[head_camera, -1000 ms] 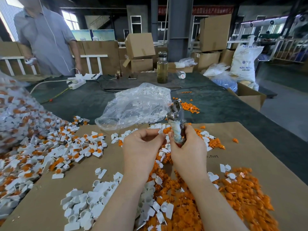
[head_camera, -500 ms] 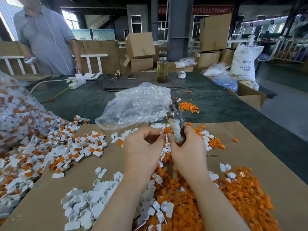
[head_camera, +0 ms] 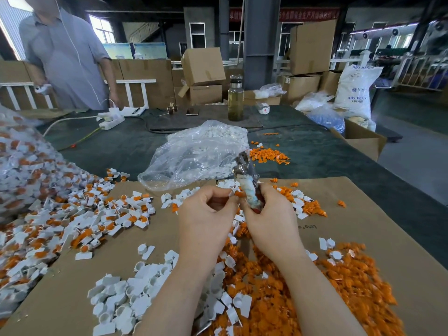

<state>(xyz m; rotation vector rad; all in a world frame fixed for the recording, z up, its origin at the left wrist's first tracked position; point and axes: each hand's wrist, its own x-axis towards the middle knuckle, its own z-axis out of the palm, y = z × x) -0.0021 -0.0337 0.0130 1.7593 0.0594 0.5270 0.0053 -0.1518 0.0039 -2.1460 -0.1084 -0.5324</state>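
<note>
Centrally, above the cardboard (head_camera: 363, 214), both hands meet over a heap of plastic parts. The right hand (head_camera: 271, 221) has its fingers curled round the tape-wrapped handle of a metal tool (head_camera: 246, 183), which stands nearly upright with its shiny head pointing away from the wearer, in front of the bag (head_camera: 194, 154). The left hand (head_camera: 206, 214), just beside the right, has its fingers bent, with the thumb and forefinger pinching a small orange piece (head_camera: 238, 194) against the tool's handle. How the tool's head stands, open or closed, cannot be told.

On the cardboard:
- White caps (head_camera: 126, 304) lie heaped near the left forearm.
- Orange plugs (head_camera: 339, 287) lie under and to the right of the right forearm.
- Joined white-and-orange parts (head_camera: 72, 214) spread to the left, running up to a clear sack (head_camera: 21, 166) of the same.

The cardboard lies on a dark green table (head_camera: 327, 154). The bag, clear and holding white parts, sits just beyond the hands, with a small scatter of orange plugs to its right. Farther back on the table stand a bottle (head_camera: 235, 100) of yellowish liquid and a power strip (head_camera: 111, 121). A person (head_camera: 68, 57) in a grey shirt stands at the far left edge, holding a small white object. Cardboard boxes (head_camera: 203, 66) and a white resin sack (head_camera: 358, 90) fill the background.
</note>
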